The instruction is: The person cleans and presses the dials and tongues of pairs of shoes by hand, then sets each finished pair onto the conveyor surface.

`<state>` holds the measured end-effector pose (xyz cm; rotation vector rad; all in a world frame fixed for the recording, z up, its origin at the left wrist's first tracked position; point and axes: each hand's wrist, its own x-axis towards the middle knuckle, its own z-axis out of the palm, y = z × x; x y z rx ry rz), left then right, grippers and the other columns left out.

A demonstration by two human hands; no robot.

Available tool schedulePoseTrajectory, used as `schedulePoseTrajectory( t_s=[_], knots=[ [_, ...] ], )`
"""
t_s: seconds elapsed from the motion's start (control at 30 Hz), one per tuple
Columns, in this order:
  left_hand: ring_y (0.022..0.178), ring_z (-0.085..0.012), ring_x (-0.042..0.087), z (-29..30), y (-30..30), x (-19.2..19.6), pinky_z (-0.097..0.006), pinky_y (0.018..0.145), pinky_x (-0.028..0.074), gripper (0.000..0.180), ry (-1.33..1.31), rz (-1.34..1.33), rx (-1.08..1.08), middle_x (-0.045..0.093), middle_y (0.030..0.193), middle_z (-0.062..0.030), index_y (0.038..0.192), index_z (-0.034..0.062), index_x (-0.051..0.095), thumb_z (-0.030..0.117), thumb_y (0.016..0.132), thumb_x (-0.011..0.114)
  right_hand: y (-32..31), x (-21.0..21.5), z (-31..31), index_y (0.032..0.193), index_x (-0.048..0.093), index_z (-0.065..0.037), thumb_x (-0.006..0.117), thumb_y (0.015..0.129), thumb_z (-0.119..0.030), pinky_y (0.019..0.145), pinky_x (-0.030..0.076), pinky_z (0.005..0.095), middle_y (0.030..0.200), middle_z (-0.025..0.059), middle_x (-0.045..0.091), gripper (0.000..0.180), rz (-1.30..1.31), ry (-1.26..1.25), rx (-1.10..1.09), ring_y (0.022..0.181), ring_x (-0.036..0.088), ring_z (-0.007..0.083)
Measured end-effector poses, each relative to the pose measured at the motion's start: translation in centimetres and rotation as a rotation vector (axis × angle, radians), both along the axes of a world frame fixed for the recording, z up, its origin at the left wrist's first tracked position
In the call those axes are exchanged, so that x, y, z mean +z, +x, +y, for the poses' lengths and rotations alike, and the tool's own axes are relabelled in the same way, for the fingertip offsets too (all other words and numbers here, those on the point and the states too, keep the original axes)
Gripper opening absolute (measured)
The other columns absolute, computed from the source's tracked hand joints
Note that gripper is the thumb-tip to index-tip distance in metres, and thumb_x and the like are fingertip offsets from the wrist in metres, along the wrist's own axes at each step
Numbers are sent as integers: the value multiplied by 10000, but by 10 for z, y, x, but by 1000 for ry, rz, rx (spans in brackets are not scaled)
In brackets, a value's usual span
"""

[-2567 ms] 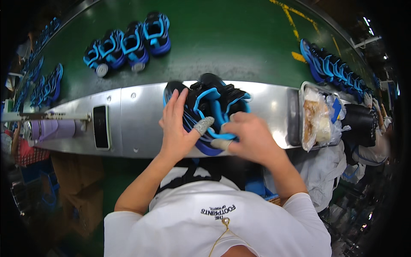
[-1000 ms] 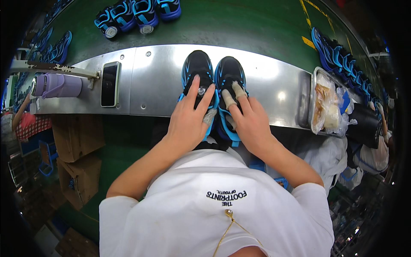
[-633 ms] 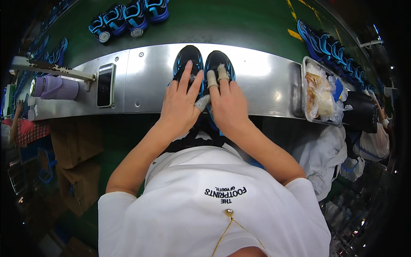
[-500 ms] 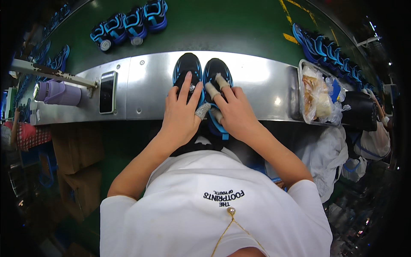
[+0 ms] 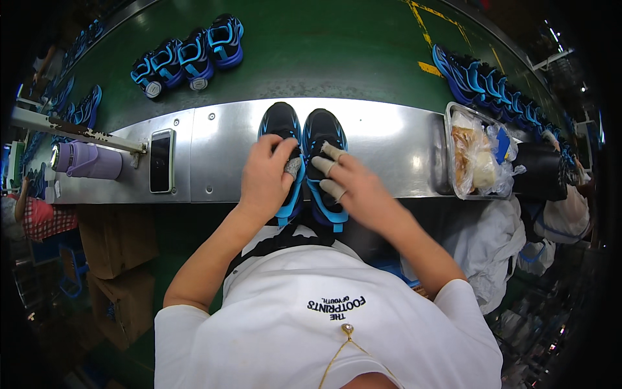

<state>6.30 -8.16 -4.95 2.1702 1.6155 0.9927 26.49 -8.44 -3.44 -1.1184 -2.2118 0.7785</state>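
A pair of black sneakers with bright blue trim stands side by side on the metal ledge, toes pointing away from me. Over the opening of the left sneaker (image 5: 279, 120) my left hand (image 5: 264, 178) is closed, fingers curled and thumb pressed in. A grey wrap covers that thumb; what the fingertips pinch is hidden. My right hand (image 5: 363, 191) reaches over the right sneaker (image 5: 322, 128) with its fingers apart, the tips at the tongue and collar. Pale finger covers sit on several of its fingers. Both heels, with blue pull tabs, overhang the ledge's near edge.
Left on the metal ledge (image 5: 382, 139) lie a phone (image 5: 162, 161) and a lilac flask (image 5: 97, 160) beneath a chipped white bar (image 5: 78, 126). A metal tray (image 5: 459, 185) of bagged food stands right. Several sneakers (image 5: 188, 57) rest on the green surface (image 5: 311, 58), with another row (image 5: 483, 81) far right.
My left hand's fingers have gone from stretched out to curled. The right hand has shifted slightly right, uncovering more of its sneaker. The whole view has tilted, so the ledge sits lower.
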Motion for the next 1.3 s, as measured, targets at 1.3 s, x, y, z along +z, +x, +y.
schedulePoseTrajectory(
  t_s=[1.3],
  knots=[
    [802,-157,523,12,-22,11,-257,714,428,316,-416,-221,-117,586,972,-54,1101,57,657,38,788,690,18,22,35,1327,582,-135,613,850,-46,832,450,331,948,59,622,486,37,-225,241,885,528,242]
  ],
)
